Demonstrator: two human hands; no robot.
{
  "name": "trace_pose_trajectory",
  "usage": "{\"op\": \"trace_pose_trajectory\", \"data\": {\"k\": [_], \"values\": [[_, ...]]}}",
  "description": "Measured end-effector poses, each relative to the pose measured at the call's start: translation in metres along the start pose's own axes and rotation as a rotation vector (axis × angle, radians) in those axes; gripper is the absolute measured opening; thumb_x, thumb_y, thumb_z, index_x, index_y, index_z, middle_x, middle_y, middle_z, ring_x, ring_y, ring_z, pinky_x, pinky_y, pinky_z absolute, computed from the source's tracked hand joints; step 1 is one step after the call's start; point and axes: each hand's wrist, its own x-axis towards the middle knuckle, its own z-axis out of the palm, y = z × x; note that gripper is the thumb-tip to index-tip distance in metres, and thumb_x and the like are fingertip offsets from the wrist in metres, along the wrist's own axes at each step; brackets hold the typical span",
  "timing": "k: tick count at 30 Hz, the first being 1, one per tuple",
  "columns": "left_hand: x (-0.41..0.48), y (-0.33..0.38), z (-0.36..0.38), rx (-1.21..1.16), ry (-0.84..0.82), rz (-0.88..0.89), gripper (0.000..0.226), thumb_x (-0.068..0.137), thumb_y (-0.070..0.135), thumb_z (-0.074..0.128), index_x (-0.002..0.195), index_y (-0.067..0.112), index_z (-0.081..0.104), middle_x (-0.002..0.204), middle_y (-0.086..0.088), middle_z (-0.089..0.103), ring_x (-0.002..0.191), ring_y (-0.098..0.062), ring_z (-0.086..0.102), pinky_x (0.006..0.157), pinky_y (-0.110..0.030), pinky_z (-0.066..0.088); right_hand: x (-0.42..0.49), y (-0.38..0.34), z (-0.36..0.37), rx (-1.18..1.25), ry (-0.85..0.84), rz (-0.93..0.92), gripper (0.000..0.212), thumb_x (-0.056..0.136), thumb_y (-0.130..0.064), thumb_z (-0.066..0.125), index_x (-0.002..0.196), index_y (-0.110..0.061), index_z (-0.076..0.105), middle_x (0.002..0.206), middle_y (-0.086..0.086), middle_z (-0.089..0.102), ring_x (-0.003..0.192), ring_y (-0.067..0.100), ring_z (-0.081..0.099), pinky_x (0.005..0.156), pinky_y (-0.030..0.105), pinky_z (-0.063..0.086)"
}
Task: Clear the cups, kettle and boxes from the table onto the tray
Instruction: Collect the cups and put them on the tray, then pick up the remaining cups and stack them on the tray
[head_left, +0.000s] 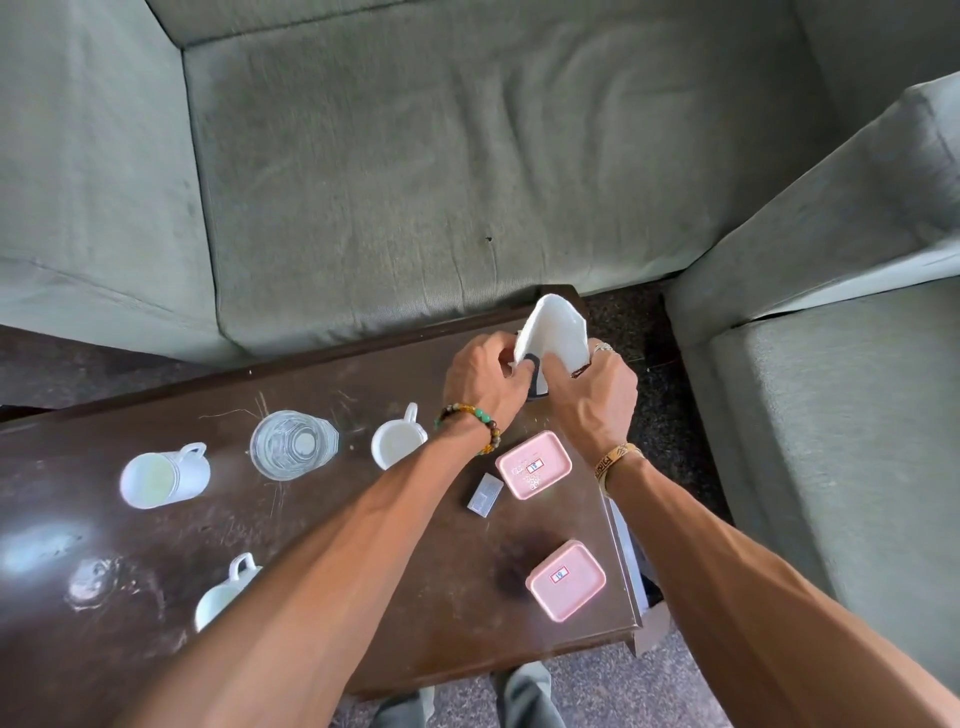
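Both hands are raised over the far right corner of the dark brown table (322, 545). My left hand (485, 382) and my right hand (595, 392) grip a white angular object (553, 332) between them. It has a dark part at its base, and I cannot tell what it is. On the table stand three white cups: one at the left (163, 475), one in the middle (397, 441) and one near the front (223, 592), partly behind my left forearm. Two pink lidded boxes (533, 464) (565, 579) lie at the right. No tray is in view.
A clear glass (293, 444) stands between the left and middle cups. A small grey box (484, 495) lies beside the upper pink box. A grey-green sofa (415, 182) runs behind the table, and a second seat (831, 415) is close on the right.
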Motion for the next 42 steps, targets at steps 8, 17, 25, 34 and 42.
{"op": "trace_pose_trajectory", "data": {"k": [8, 17, 25, 34, 42], "values": [[-0.001, -0.011, 0.009, 0.102, -0.018, 0.016, 0.019, 0.088, 0.032, 0.06, 0.101, 0.02, 0.065, 0.096, -0.002, 0.065, 0.088, -0.022, 0.062, 0.07, -0.028, 0.047, -0.002, 0.013, 0.001, -0.118, -0.045, -0.041, 0.039, 0.087, -0.035, 0.059, 0.059, -0.025, 0.034, 0.078, 0.003, 0.052, 0.06, 0.016, 0.045, 0.055, 0.026, 0.03], [-0.014, -0.011, 0.009, 0.067, -0.012, 0.102, 0.022, 0.091, 0.024, 0.056, 0.111, 0.018, 0.062, 0.1, -0.004, 0.06, 0.09, -0.023, 0.06, 0.077, -0.035, 0.053, -0.009, 0.019, 0.0, -0.115, -0.009, -0.082, 0.038, 0.091, -0.04, 0.059, 0.06, -0.025, 0.042, 0.075, 0.0, 0.055, 0.057, 0.01, 0.045, 0.052, 0.026, 0.028], [-0.037, -0.006, -0.007, 0.176, -0.133, 0.065, 0.051, 0.089, 0.026, 0.058, 0.138, 0.019, 0.043, 0.125, -0.005, 0.052, 0.116, -0.027, 0.049, 0.097, -0.041, 0.045, -0.022, 0.023, -0.012, -0.024, -0.132, -0.072, 0.047, 0.078, -0.054, 0.072, 0.105, -0.018, 0.056, 0.103, 0.004, 0.061, 0.085, 0.019, 0.057, 0.069, 0.029, 0.041], [-0.11, 0.012, -0.079, 0.17, -0.068, -0.024, 0.061, 0.09, 0.027, 0.058, 0.145, 0.018, 0.033, 0.142, -0.004, 0.04, 0.129, -0.023, 0.043, 0.106, -0.034, 0.039, -0.079, 0.011, -0.091, 0.002, -0.135, -0.077, 0.101, 0.08, -0.073, 0.057, 0.151, -0.009, 0.026, 0.148, 0.014, 0.037, 0.128, 0.029, 0.05, 0.105, 0.039, 0.045], [-0.174, 0.049, -0.18, 0.18, 0.106, 0.051, 0.056, 0.09, 0.026, 0.059, 0.142, 0.019, 0.039, 0.143, 0.0, 0.04, 0.13, -0.018, 0.043, 0.107, -0.028, 0.035, -0.122, -0.056, -0.185, -0.031, -0.058, -0.353, 0.089, 0.085, -0.063, 0.06, 0.149, -0.008, 0.031, 0.141, 0.015, 0.043, 0.126, 0.032, 0.049, 0.104, 0.041, 0.041]]}}
